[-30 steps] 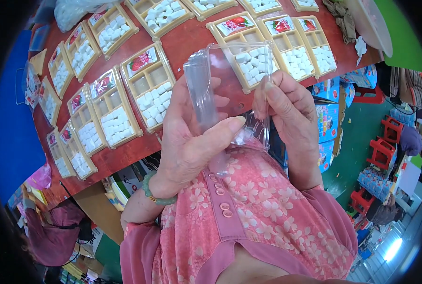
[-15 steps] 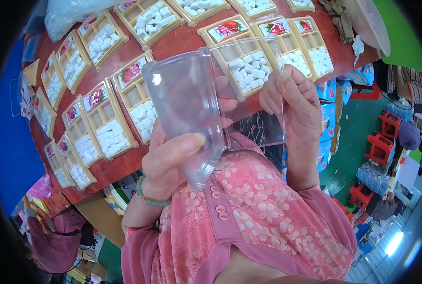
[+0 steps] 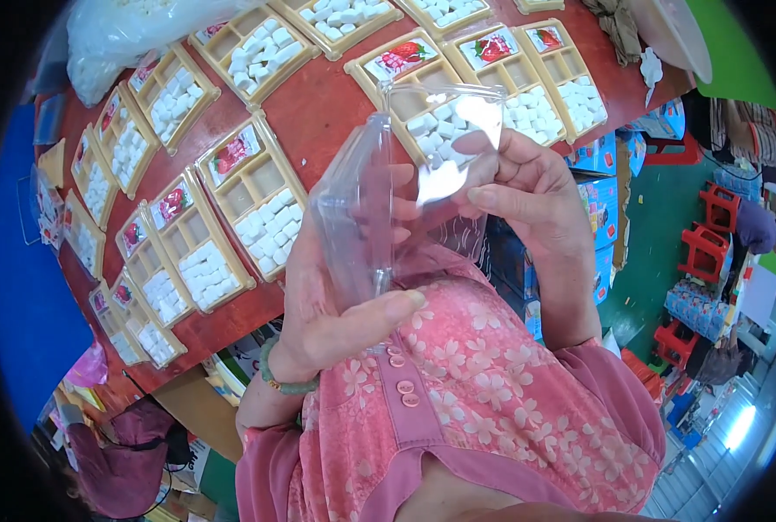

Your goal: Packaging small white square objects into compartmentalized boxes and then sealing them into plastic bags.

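Observation:
My left hand (image 3: 327, 322) is closed around a stack of clear plastic covers (image 3: 349, 204), held upright above the table's front edge. A single clear plastic cover (image 3: 444, 178) is tilted and bright with glare. Its left edge is against the stack; whether the two are fully apart I cannot tell. Thumb and fingers of my right hand (image 3: 536, 191) pinch this cover at its right side. Behind it, partly seen through the plastic, stands a beige compartment tray (image 3: 397, 96) with white chunks and a strawberry-printed packet. A similar tray (image 3: 257, 187) lies left of the stack.
More filled beige trays (image 3: 183, 235) stand in rows on the red table (image 3: 318, 96). A large clear bag (image 3: 136, 35) sits at the far left, a pale basin (image 3: 666, 35) at the far right. Blue boxes (image 3: 601, 213) are stacked beside the table; red stools (image 3: 705, 252) stand beyond.
The single cover has tilted and shifted slightly left, with my right hand moving left and its fingers onto it. The stack in my left hand has turned more edge-on.

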`<state>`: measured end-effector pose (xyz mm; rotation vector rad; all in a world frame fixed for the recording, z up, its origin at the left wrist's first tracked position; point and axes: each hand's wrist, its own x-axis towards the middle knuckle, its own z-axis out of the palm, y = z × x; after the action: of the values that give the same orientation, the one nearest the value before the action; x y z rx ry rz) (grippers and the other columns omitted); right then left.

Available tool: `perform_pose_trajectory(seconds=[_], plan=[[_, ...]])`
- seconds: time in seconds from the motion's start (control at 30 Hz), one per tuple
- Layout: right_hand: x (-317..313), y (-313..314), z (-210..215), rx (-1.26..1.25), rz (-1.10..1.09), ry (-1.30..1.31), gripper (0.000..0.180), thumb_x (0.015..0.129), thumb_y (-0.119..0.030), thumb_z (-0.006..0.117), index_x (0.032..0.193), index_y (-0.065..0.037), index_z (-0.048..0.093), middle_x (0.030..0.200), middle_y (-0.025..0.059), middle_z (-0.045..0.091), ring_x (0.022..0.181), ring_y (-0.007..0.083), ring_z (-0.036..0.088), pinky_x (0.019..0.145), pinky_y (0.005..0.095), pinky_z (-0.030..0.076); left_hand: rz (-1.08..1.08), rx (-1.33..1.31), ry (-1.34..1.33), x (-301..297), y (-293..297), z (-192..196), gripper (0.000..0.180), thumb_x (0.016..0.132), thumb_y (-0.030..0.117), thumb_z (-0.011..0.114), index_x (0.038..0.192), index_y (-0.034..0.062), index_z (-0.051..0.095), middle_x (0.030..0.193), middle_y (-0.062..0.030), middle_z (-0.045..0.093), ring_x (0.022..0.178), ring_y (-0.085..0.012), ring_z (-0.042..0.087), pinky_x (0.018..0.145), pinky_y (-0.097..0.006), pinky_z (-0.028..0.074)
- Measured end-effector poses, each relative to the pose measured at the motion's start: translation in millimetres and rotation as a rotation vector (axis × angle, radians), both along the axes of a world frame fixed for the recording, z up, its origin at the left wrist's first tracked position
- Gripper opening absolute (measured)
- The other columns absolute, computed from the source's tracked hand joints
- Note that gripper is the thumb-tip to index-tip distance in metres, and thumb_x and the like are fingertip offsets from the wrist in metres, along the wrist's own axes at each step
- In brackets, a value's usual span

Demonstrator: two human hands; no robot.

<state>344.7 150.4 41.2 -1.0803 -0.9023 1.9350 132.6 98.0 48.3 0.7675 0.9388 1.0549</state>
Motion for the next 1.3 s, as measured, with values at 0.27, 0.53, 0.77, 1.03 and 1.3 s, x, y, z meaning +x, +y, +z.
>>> perform_pose_trajectory(seconds=[0.27,0.53,0.77,1.03,1.3], plan=[[0.4,-3.0,-10.6,0.137,-0.071,-0.044,0.030,0.080,0.002,0.066,0.109,0.003,0.057,0.081,0.0055,0.063,0.070,0.0076,0.058,0.061,0.0184,0.044,-0.041,-0.066,-0.118,-2.0,0.1,1.3,0.093,0.064,0.027,0.073,0.142,0.0052,0.028,0.134,-0.0246,0.040,0.114,-0.0285,0.051,0.096,-0.039,0.043],[-7.0,13.6,7.2,0.254,-0.137,-0.160,0.031,0.079,0.003,0.068,0.108,0.001,0.057,0.078,0.0028,0.063,0.066,0.0057,0.057,0.056,0.0174,0.044,-0.003,-0.074,-0.118,3.4,8.5,1.1,0.082,0.067,0.023,0.069,0.137,0.0008,0.033,0.133,-0.0256,0.041,0.116,-0.0321,0.051,0.097,-0.040,0.044],[-0.5,17.1,-1.9,0.201,-0.060,-0.201,0.018,0.078,0.002,0.069,0.092,-0.002,0.058,0.075,0.0018,0.062,0.064,0.0055,0.058,0.056,0.0163,0.045,0.086,-0.112,-0.180,6.6,10.6,0.3,0.086,0.065,0.026,0.069,0.138,0.0008,0.032,0.133,-0.0249,0.042,0.116,-0.0320,0.051,0.096,-0.039,0.045],[2.3,15.4,12.5,0.200,-0.089,-0.118,0.016,0.077,0.006,0.068,0.088,-0.001,0.058,0.077,0.0005,0.063,0.070,0.0060,0.060,0.063,0.0179,0.047,0.119,0.008,-0.456,10.4,8.1,5.6,0.105,0.051,0.019,0.076,0.140,-0.0025,0.027,0.138,-0.0187,0.039,0.119,-0.0330,0.048,0.095,-0.037,0.044],[14.6,7.6,27.9,0.116,0.106,0.009,0.020,0.079,0.006,0.067,0.098,0.004,0.060,0.085,0.0058,0.066,0.079,0.0090,0.063,0.069,0.0208,0.049,-0.150,-0.254,-0.394,-3.3,-5.1,2.0,0.105,0.048,0.018,0.077,0.140,-0.0028,0.030,0.133,-0.0204,0.044,0.119,-0.0345,0.048,0.093,-0.040,0.046]])
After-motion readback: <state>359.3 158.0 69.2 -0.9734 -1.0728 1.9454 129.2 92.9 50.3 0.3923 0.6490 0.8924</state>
